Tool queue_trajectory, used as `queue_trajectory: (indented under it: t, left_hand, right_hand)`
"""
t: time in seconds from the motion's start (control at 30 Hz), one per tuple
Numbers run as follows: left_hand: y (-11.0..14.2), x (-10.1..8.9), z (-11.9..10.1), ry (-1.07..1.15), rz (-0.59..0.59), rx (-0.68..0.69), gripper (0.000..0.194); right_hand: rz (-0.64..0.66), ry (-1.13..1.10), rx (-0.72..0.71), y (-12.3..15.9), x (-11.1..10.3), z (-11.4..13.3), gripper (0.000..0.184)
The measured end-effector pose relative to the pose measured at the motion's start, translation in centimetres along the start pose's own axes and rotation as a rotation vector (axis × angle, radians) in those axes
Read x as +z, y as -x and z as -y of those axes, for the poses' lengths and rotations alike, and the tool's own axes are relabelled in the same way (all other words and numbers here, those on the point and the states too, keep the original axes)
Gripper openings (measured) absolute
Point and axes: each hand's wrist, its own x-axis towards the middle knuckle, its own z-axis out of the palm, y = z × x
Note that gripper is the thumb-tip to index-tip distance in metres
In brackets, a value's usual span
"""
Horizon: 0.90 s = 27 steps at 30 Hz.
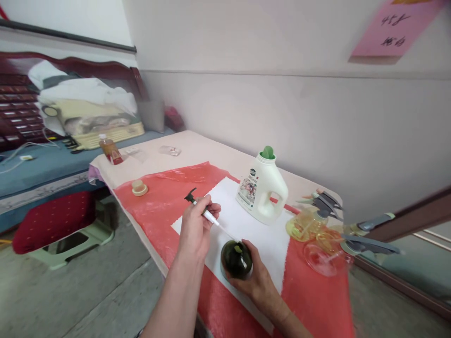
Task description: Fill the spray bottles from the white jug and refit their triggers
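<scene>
My left hand (pixel 200 213) is closed around a lotion pump (pixel 209 216) with a black nozzle and a white body. The pump's thin dip tube slants down to the bottle's mouth; whether its tip is inside, I cannot tell. My right hand (pixel 256 274) grips a round dark green bottle (pixel 235 263) from the right side, over a white cloth (pixel 269 253). Beyond both hands stands a pale green detergent jug (pixel 263 190) with a picture label and a handle, a green piece in its open mouth.
Several spray bottles, one of them yellow (pixel 305 225), stand at the right of the red plastic sheet (pixel 162 197). A beige cap (pixel 139 188) lies at the left. An amber bottle (pixel 110 150) stands on the far left corner. A red-topped stool (pixel 56 220) is beside the table.
</scene>
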Motion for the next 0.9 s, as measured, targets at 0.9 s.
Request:
queue_trajectory:
  t: [0.9]
  left_hand:
    - [2.5,1.9,4.3,-0.432,0.307,0.019,0.016]
  right_hand:
    - [-0.171,0.237,-0.262,1.1,-6.6,3.3,0.085]
